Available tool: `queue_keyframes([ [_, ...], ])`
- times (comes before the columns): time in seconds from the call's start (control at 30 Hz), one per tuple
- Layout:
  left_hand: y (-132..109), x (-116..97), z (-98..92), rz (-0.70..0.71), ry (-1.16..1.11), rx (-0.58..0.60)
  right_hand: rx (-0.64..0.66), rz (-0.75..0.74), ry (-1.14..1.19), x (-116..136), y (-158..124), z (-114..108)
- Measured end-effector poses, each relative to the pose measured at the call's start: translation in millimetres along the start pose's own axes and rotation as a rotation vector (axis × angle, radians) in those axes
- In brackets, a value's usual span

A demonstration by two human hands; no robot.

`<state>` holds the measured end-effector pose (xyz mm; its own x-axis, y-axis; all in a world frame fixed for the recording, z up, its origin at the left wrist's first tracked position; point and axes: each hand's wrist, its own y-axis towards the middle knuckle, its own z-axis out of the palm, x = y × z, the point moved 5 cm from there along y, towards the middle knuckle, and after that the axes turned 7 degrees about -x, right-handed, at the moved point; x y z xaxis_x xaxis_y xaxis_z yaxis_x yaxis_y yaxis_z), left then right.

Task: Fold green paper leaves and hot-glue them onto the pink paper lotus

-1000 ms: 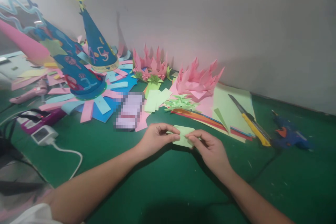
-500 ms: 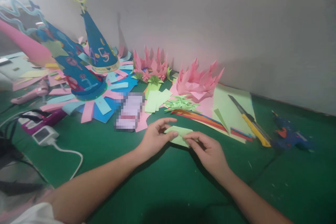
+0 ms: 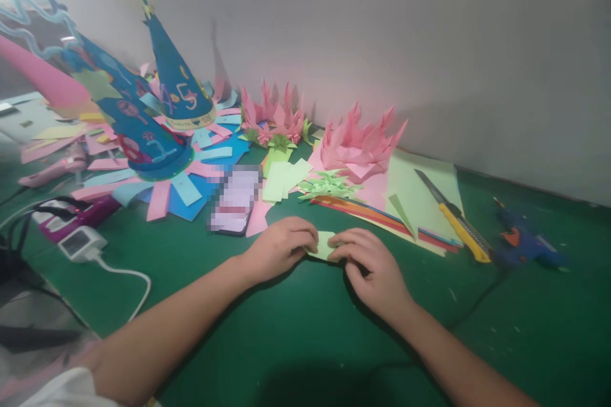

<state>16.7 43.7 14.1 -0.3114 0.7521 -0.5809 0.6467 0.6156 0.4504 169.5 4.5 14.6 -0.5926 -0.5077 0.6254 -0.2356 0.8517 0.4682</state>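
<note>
A small folded piece of light green paper (image 3: 324, 245) lies between my two hands, low over the green table (image 3: 286, 343). My left hand (image 3: 282, 247) grips its left end with bent fingers. On its right end, my right hand (image 3: 375, 264) pinches with thumb and fingers, which cover part of the paper. Just beyond the hands sit green folded paper leaves (image 3: 330, 186) and several light green paper strips (image 3: 285, 180). Behind them stand a pink folded paper crown (image 3: 358, 146) and a second pink paper crown (image 3: 274, 114) with green leaves.
A yellow box cutter (image 3: 463, 229) with its blade out lies across paper sheets (image 3: 424, 172). Right of it is a blue glue gun (image 3: 525, 241). Left are a phone (image 3: 236, 197), blue cone hats (image 3: 176, 82), a pink glue gun (image 3: 55, 168) and a corded power strip (image 3: 79, 219).
Both hands have shifted their hold on the green paper; the fingers now curl over its ends and less of it shows. The view has tilted slightly.
</note>
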Motion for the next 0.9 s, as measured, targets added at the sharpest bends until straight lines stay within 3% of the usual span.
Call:
queue_keyframes([
  [0.23, -3, -6, -11.6, 0.06, -0.036, 0.271, 0.052, 0.072, -0.036, 1, 3, 4],
  [0.53, 1, -4, -9.6, -0.058, -0.053, 0.239, 0.144, 0.148, -0.124, -2, 3, 9],
  [0.7, 4, -4, -11.7, -0.05, -0.031, 0.225, 0.159, 0.186, -0.1, -6, 3, 6],
  [0.9, 1, 1, -17.7, -0.079, 0.028, 0.272, 0.181, 0.177, -0.096, -8, 2, 5],
])
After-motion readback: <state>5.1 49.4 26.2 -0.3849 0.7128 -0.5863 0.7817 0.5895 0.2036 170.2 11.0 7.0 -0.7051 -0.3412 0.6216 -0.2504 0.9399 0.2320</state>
